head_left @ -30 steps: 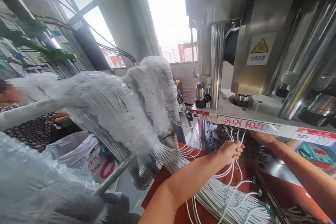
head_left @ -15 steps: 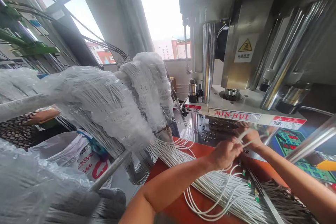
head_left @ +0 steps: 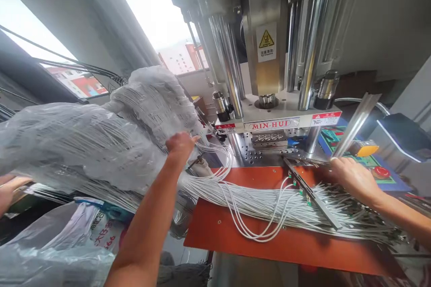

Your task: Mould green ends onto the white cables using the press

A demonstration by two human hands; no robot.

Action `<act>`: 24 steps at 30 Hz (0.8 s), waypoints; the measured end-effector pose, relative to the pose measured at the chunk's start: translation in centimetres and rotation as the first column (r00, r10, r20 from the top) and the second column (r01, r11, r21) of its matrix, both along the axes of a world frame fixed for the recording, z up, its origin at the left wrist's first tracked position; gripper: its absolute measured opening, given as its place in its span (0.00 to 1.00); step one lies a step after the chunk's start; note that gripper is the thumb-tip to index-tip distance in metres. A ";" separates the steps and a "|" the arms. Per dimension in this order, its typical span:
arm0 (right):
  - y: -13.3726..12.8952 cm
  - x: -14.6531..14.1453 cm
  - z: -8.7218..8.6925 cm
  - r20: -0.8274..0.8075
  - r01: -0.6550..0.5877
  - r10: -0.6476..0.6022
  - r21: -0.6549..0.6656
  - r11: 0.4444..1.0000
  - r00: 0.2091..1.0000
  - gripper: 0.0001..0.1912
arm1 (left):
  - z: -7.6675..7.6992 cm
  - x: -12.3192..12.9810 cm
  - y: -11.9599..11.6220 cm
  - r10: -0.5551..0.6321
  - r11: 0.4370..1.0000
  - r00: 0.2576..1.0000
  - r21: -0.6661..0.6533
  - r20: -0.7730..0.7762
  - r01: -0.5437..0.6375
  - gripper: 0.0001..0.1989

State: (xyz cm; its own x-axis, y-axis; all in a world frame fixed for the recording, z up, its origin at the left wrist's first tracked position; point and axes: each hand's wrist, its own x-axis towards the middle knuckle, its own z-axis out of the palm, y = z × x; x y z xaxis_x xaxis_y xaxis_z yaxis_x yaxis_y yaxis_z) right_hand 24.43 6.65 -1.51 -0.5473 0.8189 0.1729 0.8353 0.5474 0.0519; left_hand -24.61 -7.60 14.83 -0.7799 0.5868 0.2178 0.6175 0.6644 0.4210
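Note:
My left hand (head_left: 182,142) is raised in front of the plastic-wrapped cable bundle (head_left: 155,103), fingers curled; whatever it may hold is too small to make out. On the right, my right hand (head_left: 352,177) is closed beside the lower end of a clear strip (head_left: 356,125), above the cable ends. White cables (head_left: 242,197) stretch across the orange board (head_left: 215,228). A metal bar (head_left: 313,195) lies across them, with small green connectors (head_left: 301,191) along its side. Behind the board, a metal mould block (head_left: 269,140) sits under the press (head_left: 269,124).
The control panel (head_left: 382,171), with a red button, and a dark lamp (head_left: 404,136) are at the right. A white sack (head_left: 104,228) stands at lower left. Another person's hand (head_left: 10,188) shows at the left edge.
My hands have parted: the left moved from the cables near the press to the wrapped bundle, the right drew back to the board's right side. The view has turned right and down.

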 end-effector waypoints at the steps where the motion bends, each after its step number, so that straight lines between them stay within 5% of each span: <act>1: 0.3 0.3 -0.5 -0.006 -0.013 0.013 -0.016 1.000 1.000 0.04 | -0.6 2.1 -0.7 -0.029 1.000 0.993 -0.007 -0.114 0.028 0.17; 3: 1.1 0.3 -1.4 -0.017 -0.051 0.050 -0.051 0.997 0.999 0.06 | -2.4 7.3 -1.8 -0.281 0.951 0.934 0.070 -0.222 0.303 0.14; 4: 1.6 0.2 -1.8 -0.025 -0.073 0.072 -0.068 0.995 0.997 0.08 | -3.5 10.1 -2.0 -0.486 0.854 0.849 0.093 -0.207 0.512 0.11; 6: 2.6 -0.5 -2.4 -0.041 -0.114 0.111 -0.097 0.989 0.993 0.08 | -6.1 15.2 -1.4 -0.855 0.499 0.509 0.106 -0.099 0.860 0.10; 7: 3.0 -1.0 -2.6 -0.049 -0.132 0.127 -0.111 0.985 0.991 0.08 | -7.5 17.2 -0.6 -0.936 0.339 0.347 0.111 -0.054 0.934 0.14; 8: 3.3 -1.5 -2.7 -0.054 -0.143 0.138 -0.121 0.982 0.989 0.08 | -8.9 18.8 0.5 -0.967 0.250 0.255 0.126 -0.025 0.960 0.19; 11: 3.7 -3.0 -2.9 -0.065 -0.168 0.160 -0.137 0.976 0.985 0.06 | -12.2 21.1 4.3 -0.988 0.154 0.151 0.122 0.038 0.980 0.28; 14: 3.7 -4.1 -2.8 -0.085 -0.200 0.189 -0.144 0.969 0.978 0.08 | -13.9 21.2 6.9 -0.992 0.096 0.090 0.074 0.083 0.993 0.31; 19: 4.2 -5.3 -2.1 0.006 -0.166 0.169 -0.159 0.973 0.986 0.13 | -14.3 20.8 7.9 -0.981 0.123 0.134 -0.080 0.140 0.989 0.23; 24: 1.3 -5.3 0.9 0.005 -0.111 0.116 -0.231 0.967 0.993 0.15 | -14.7 20.2 8.7 -0.996 -0.016 -0.005 -0.128 0.087 0.992 0.17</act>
